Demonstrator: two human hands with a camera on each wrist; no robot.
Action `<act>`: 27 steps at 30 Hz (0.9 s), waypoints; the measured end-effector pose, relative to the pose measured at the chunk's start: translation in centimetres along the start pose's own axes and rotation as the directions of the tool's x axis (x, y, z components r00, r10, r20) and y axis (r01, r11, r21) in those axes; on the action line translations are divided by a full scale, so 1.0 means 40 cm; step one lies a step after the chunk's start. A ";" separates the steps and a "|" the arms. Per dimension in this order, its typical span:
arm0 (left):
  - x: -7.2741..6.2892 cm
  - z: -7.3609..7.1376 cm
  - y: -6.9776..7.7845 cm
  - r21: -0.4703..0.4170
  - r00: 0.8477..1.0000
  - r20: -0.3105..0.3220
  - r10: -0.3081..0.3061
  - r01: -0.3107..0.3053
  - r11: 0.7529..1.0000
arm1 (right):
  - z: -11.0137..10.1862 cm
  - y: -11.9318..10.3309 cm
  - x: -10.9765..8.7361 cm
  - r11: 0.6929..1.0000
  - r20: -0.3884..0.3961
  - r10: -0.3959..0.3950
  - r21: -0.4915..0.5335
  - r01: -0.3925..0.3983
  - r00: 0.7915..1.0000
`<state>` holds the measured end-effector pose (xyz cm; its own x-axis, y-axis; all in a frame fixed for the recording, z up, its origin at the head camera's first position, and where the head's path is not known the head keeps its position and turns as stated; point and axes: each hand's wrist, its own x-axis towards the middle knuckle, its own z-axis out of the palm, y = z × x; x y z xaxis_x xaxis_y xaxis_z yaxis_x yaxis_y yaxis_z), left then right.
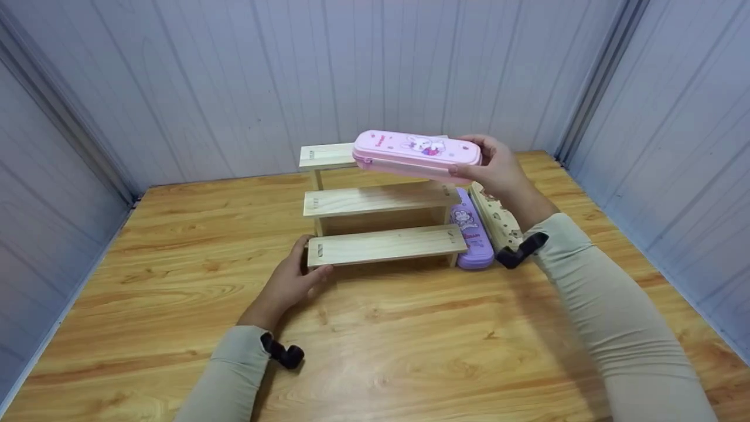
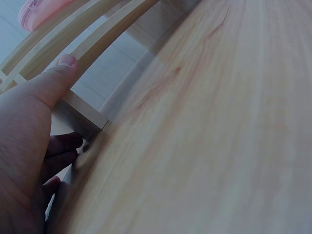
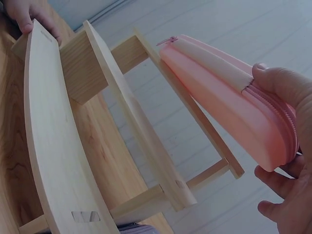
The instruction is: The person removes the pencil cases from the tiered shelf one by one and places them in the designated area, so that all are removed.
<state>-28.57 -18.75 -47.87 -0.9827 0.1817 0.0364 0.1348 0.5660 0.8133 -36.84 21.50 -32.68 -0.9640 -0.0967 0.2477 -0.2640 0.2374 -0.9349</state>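
A pink zippered pencil case (image 1: 416, 149) with a rabbit picture is held in the air by my right hand (image 1: 498, 167), thumb and fingers gripping its right end. It hangs near the top step of a three-tier wooden stand (image 1: 387, 246); the right wrist view shows the pencil case (image 3: 224, 102) beside the top board. My left hand (image 1: 290, 281) grips the left end of the lowest board, thumb on the front edge. The left wrist view shows that thumb on the wood and the other fingers by the stand's foot, partly hidden.
A purple pencil case (image 1: 474, 234) lies against the stand's right side. Beside it is a cream patterned case (image 1: 495, 217), partly behind my right wrist. The wood-grain table (image 1: 176, 293) meets pale panel walls (image 1: 234, 88) at the back and sides.
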 end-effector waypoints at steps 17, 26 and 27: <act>0.005 0.001 -0.009 0.025 1.000 -0.013 0.016 -0.016 1.000 | -0.081 0.015 -0.052 0.998 -0.085 -0.020 -0.063 0.014 0.996; 0.007 0.001 -0.013 0.017 1.000 -0.019 0.020 -0.020 1.000 | -0.127 0.029 -0.074 0.998 -0.136 0.016 -0.053 -0.023 0.991; 0.008 0.001 -0.014 0.012 1.000 -0.017 0.019 -0.019 1.000 | -0.131 0.031 -0.075 0.998 -0.139 0.020 -0.050 -0.027 0.990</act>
<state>-28.94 -18.98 -48.33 -0.9819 0.1789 0.0620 0.1550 0.5720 0.8055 -34.43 27.17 -33.26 -0.9642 0.0434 0.2617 -0.2388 0.2875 -0.9275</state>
